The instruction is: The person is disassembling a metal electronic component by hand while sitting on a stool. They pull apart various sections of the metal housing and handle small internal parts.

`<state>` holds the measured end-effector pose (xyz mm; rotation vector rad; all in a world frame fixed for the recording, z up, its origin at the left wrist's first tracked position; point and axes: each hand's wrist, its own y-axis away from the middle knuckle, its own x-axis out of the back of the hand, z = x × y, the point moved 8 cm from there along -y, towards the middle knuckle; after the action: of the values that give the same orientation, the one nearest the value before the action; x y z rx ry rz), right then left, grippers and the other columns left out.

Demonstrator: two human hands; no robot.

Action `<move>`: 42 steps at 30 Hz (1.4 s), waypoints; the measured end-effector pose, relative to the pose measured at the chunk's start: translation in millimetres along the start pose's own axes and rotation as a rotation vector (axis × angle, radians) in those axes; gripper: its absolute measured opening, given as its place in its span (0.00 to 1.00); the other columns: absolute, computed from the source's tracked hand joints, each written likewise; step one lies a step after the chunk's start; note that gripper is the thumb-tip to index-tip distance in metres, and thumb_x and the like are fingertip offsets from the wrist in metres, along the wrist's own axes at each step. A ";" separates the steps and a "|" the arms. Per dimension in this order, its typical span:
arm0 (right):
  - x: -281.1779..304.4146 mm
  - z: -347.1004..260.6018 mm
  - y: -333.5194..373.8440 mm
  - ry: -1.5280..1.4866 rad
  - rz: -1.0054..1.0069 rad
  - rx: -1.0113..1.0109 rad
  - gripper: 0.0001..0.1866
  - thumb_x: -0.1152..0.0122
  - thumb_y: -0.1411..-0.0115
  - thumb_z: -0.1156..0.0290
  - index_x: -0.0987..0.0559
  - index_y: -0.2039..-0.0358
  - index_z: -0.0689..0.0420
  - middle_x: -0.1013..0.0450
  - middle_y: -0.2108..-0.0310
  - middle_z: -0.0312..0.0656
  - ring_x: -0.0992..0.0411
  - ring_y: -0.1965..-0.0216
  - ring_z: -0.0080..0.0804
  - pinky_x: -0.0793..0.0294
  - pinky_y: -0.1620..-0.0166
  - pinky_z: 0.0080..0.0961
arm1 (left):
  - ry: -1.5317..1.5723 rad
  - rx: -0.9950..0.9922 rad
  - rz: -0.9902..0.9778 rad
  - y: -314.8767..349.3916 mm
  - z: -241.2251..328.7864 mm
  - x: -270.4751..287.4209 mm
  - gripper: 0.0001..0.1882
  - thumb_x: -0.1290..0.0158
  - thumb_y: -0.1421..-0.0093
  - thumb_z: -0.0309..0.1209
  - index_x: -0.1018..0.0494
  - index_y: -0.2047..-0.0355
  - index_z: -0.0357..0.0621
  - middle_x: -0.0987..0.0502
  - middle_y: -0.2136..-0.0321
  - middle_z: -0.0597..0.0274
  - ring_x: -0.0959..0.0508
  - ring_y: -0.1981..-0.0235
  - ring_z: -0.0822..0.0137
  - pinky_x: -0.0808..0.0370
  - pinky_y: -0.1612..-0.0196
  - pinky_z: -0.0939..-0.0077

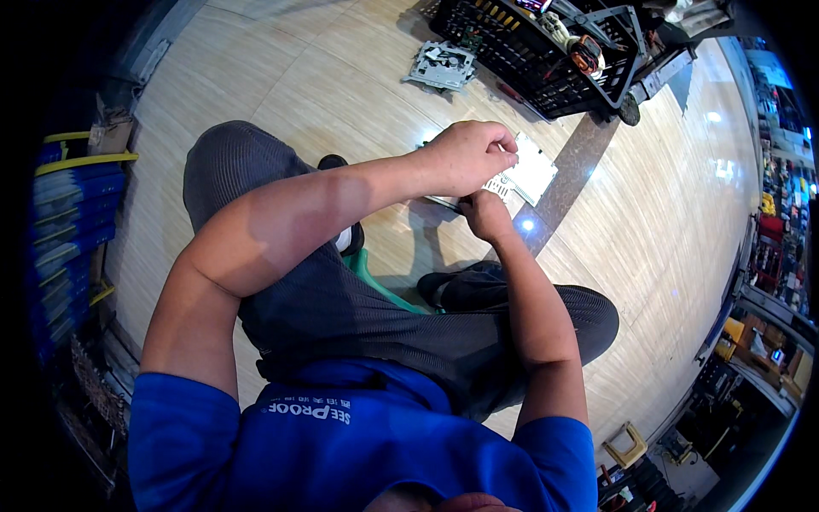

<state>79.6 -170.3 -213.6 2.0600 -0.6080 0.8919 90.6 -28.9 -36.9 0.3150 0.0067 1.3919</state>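
My left hand (473, 160) is over a flat, pale device with slots (496, 188), its fingers curled and thumb and forefinger drawn together; whatever they hold is hidden. Below it, my right hand (489, 217) is closed at the device's near edge, its fingertips partly covered. Just right of both hands, a white rectangular panel (534, 169) lies at a tilt, touching or overlapping the slotted part; I cannot tell which. A dark edge of the device shows left of my right hand. Much of the device is behind my hands.
A black plastic crate (533, 72) full of tools and cables stands ahead. Beside it a silver metal chassis (441, 66) lies on the tiled floor (290, 77). A green stool (375, 277) is between my legs. Blue stacked bins (77, 213) are at left, cluttered shelves (772, 222) at right.
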 end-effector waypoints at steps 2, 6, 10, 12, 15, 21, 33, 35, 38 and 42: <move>0.2 -0.6 0.0 0.002 -0.001 -0.001 0.13 0.41 0.41 0.64 0.19 0.63 0.60 0.22 0.63 0.57 0.23 0.58 0.54 0.25 0.52 0.47 | -0.012 -0.004 0.005 0.5 0.9 0.6 0.14 0.46 0.35 0.32 0.25 0.54 0.34 0.22 0.69 0.60 0.23 0.68 0.73 0.25 0.61 0.75; 1.8 -2.2 0.5 0.008 -0.014 -0.003 0.13 0.41 0.41 0.65 0.19 0.63 0.60 0.22 0.64 0.58 0.23 0.58 0.54 0.25 0.52 0.47 | -0.007 0.013 -0.001 0.2 -0.1 0.4 0.14 0.46 0.35 0.32 0.25 0.54 0.34 0.21 0.68 0.60 0.23 0.66 0.73 0.25 0.60 0.75; 2.6 -2.6 1.5 -0.005 0.003 0.019 0.12 0.42 0.41 0.65 0.19 0.63 0.60 0.22 0.65 0.58 0.23 0.59 0.55 0.25 0.53 0.47 | -0.003 0.008 -0.006 0.0 -0.7 -0.6 0.14 0.46 0.35 0.32 0.25 0.54 0.34 0.21 0.68 0.60 0.23 0.66 0.72 0.25 0.60 0.75; 1.7 -1.1 1.0 -0.014 0.013 0.020 0.12 0.42 0.41 0.65 0.19 0.64 0.61 0.22 0.65 0.58 0.23 0.59 0.55 0.25 0.53 0.47 | -0.006 0.003 -0.004 -0.2 0.0 -0.8 0.14 0.46 0.35 0.32 0.25 0.54 0.34 0.21 0.69 0.60 0.23 0.66 0.73 0.25 0.60 0.75; 0.9 -2.2 -0.1 -0.031 0.017 0.027 0.12 0.42 0.41 0.65 0.19 0.64 0.61 0.22 0.65 0.59 0.24 0.59 0.55 0.25 0.53 0.48 | -0.006 -0.004 0.013 -0.5 -3.5 0.3 0.15 0.45 0.37 0.35 0.24 0.55 0.36 0.20 0.67 0.56 0.21 0.65 0.66 0.24 0.58 0.71; 2.8 0.3 -0.5 -0.026 0.014 0.008 0.12 0.42 0.42 0.66 0.19 0.63 0.61 0.22 0.64 0.59 0.23 0.59 0.56 0.25 0.53 0.48 | 0.001 -0.024 0.027 -1.6 -3.0 1.9 0.17 0.44 0.38 0.38 0.22 0.56 0.37 0.18 0.66 0.51 0.18 0.64 0.59 0.23 0.56 0.67; 12.4 2.2 4.0 -0.116 0.049 -0.006 0.12 0.40 0.42 0.71 0.19 0.61 0.64 0.21 0.65 0.57 0.22 0.60 0.53 0.25 0.54 0.41 | -0.045 -0.059 0.021 0.7 4.9 3.5 0.15 0.46 0.34 0.34 0.25 0.53 0.34 0.21 0.70 0.62 0.22 0.69 0.72 0.25 0.62 0.76; 11.5 1.8 2.9 -0.154 0.065 0.011 0.11 0.39 0.44 0.67 0.18 0.67 0.62 0.21 0.67 0.57 0.22 0.62 0.55 0.24 0.55 0.45 | -0.049 -0.053 0.022 0.8 4.9 3.6 0.15 0.46 0.34 0.34 0.25 0.53 0.34 0.21 0.70 0.61 0.22 0.68 0.73 0.25 0.62 0.76; 8.1 0.6 1.4 -0.150 0.042 -0.009 0.11 0.39 0.44 0.67 0.18 0.67 0.62 0.21 0.67 0.57 0.22 0.62 0.54 0.24 0.54 0.45 | -0.014 -0.040 0.021 1.0 2.6 2.6 0.15 0.46 0.34 0.33 0.25 0.53 0.34 0.21 0.70 0.61 0.22 0.67 0.73 0.25 0.61 0.76; 7.9 -0.6 0.6 -0.118 0.048 0.003 0.11 0.40 0.43 0.67 0.18 0.66 0.62 0.21 0.66 0.57 0.22 0.62 0.55 0.24 0.54 0.45 | -0.020 -0.039 0.019 0.2 3.3 3.9 0.15 0.46 0.34 0.33 0.25 0.53 0.34 0.21 0.69 0.61 0.23 0.67 0.74 0.25 0.61 0.76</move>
<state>84.0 -171.0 -207.0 2.1195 -0.7226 0.8023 91.7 -25.8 -33.0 0.2971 -0.0405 1.4055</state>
